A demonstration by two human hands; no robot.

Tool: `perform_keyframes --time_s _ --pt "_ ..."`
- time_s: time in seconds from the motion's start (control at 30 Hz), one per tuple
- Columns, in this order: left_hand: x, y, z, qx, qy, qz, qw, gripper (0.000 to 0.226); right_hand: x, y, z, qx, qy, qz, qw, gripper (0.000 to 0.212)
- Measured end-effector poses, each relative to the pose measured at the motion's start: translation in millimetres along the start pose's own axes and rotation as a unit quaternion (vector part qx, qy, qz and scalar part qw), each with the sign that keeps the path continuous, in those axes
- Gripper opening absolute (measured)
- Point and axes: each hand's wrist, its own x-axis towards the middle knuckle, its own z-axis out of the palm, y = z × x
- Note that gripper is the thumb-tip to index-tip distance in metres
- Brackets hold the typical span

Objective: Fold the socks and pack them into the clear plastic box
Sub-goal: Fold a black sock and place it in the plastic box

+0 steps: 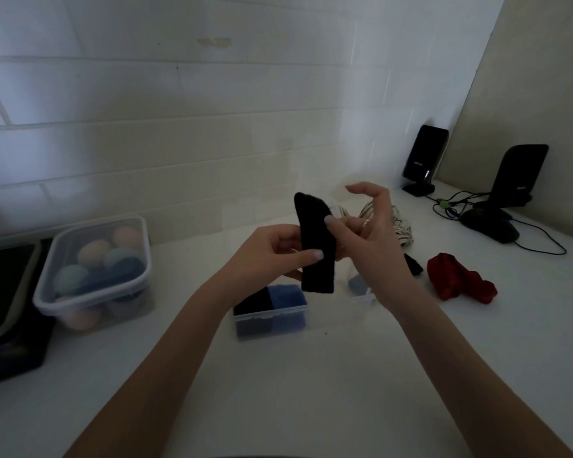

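We see both hands pinching a black sock (315, 246) upright above the clear box (278, 317): the left hand (272, 252) grips its middle with thumb across the front, the right hand (368, 226) holds its right edge, other fingers spread. The box on the bench (278, 391) already holds a black and a blue sock (286, 297). A red sock (457, 280) and a striped one (401, 226) lie to the right.

At nine o'clock on my bench (278, 391) sits a lidded tub of pastel balls (95, 269); two black speakers (425, 158) stand at two o'clock.
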Motion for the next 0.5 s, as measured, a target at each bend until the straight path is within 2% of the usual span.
perform_keyframes --time_s 0.1,0.2,0.33,0.43,0.5 --pt "0.2 0.2 -0.8 -0.008 0.015 0.023 1.0 0.016 -0.5 -2.2 -4.5 -0.05 -0.056 -0.026 0.997 0.021" --pt "0.2 1.1 -3.8 0.013 0.033 0.046 0.998 0.015 -0.9 -3.5 -8.3 -0.147 -0.104 -0.026 0.983 0.036" --pt "0.2 0.7 -6.3 0.103 0.034 0.087 0.99 0.017 -2.2 -2.1 -5.7 -0.236 -0.09 -0.036 0.967 0.034" --pt "1.7 -2.0 -6.3 0.103 0.072 0.1 0.987 0.014 -0.9 -2.6 -6.5 -0.203 -0.075 -0.02 0.976 0.023" --pt "2.2 -2.8 -8.7 0.07 0.079 0.087 0.991 0.031 0.4 -3.1 -8.8 -0.111 -0.082 0.025 0.99 0.019"
